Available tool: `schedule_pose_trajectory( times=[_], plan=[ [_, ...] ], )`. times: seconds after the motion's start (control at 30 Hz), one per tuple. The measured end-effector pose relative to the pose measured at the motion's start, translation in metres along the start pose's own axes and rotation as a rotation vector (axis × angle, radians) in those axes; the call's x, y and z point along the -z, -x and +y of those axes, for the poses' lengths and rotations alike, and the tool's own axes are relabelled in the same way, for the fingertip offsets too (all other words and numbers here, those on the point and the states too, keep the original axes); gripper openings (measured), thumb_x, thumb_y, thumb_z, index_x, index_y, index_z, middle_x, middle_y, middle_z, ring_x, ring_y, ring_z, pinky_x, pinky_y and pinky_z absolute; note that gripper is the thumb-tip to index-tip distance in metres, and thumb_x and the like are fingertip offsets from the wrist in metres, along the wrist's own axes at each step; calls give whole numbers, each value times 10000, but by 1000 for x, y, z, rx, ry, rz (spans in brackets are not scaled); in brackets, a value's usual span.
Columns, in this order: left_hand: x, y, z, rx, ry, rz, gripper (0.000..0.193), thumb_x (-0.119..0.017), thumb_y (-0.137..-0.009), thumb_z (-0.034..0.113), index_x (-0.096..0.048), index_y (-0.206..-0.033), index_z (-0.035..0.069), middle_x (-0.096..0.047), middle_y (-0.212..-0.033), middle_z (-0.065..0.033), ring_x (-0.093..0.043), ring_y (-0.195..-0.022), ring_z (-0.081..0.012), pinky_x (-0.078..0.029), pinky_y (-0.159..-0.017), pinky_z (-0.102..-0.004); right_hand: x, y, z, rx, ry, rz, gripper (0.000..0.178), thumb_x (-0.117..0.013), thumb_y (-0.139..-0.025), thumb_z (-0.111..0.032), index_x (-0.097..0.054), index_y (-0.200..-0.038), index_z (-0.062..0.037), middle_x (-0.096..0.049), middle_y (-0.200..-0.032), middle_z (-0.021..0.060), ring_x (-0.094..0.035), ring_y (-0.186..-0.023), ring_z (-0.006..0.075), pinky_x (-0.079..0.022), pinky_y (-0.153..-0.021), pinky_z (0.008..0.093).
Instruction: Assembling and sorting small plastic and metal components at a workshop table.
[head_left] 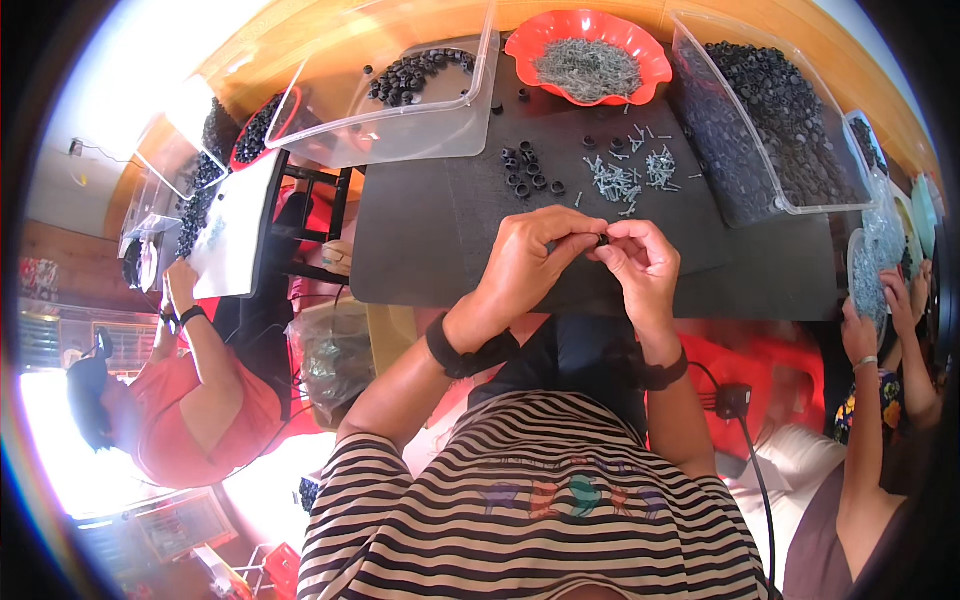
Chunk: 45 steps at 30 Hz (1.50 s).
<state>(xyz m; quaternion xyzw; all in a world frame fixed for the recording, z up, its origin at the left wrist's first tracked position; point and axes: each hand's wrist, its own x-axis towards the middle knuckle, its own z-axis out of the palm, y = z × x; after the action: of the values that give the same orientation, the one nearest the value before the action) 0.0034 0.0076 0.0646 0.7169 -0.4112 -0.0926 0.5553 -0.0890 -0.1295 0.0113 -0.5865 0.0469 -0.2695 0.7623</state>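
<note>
Above the near part of the dark table, my two hands meet at the fingertips. A small black plastic cap (602, 240) is pinched between them, mostly covered by the fingers. My left hand (535, 255) is closed on its left side, and my right hand (642, 265) is closed on its right. Just beyond lie small piles of silver screws (613, 182). Left of the screws sits a loose group of round black caps (521, 168). Whether a screw is in the held cap is hidden by my fingers.
A scalloped red bowl (517, 45) of screws stands at the back. Clear plastic bins flank it: the left bin (430, 130) holds black caps, the right bin (735, 195) many black parts. Other people work at left and right. A black cable (762, 480) hangs at right.
</note>
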Motion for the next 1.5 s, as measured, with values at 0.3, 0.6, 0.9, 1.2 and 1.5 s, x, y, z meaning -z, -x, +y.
schedule_pose_trajectory(
  times=[0.3, 0.6, 0.9, 1.2, 1.5],
  plan=[
    [10, -11, 4, -196, -222, 7, 238, -675, -823, 13, -686, -1060, 21, -701, -989, -117, -679, -841, -218, -532, -733, -306, 2, 0, -1, 9, -10, -20, 130, -657, -861, 41, -588, -971, 36, -659, -920, 96, -673, -828, 160, -549, -752, 269],
    [32, -49, -40, -225, -794, -135, 246, -757, -718, 98, -712, -960, 95, -639, -922, -60, -564, -943, -261, -485, -829, -366, -1, -4, 2, 73, -132, 29, 140, -654, -858, 49, -586, -979, 29, -645, -960, 105, -657, -853, 161, -554, -790, 291],
    [30, -14, -15, -147, -365, -61, 256, -685, -751, -37, -692, -993, 43, -661, -936, -138, -642, -811, -307, -528, -709, -334, 2, -5, 4, 123, -129, 94, 173, -641, -864, 55, -577, -1019, 12, -627, -952, 90, -639, -837, 154, -549, -800, 295],
    [37, -1, -9, 202, 133, 10, 224, -676, -804, -33, -697, -1017, 32, -691, -996, -91, -662, -875, -171, -518, -789, -286, 0, -4, 3, 91, -124, 63, 159, -645, -867, 47, -574, -1007, 22, -631, -952, 105, -646, -855, 167, -566, -790, 321],
    [21, 6, -40, -215, -348, -86, 259, -677, -738, -42, -686, -989, 23, -669, -1004, -146, -650, -868, -307, -526, -788, -346, -4, -3, -1, 69, -54, 33, 165, -648, -872, 32, -580, -1022, 36, -634, -945, 103, -645, -855, 163, -573, -794, 322]
  ],
)
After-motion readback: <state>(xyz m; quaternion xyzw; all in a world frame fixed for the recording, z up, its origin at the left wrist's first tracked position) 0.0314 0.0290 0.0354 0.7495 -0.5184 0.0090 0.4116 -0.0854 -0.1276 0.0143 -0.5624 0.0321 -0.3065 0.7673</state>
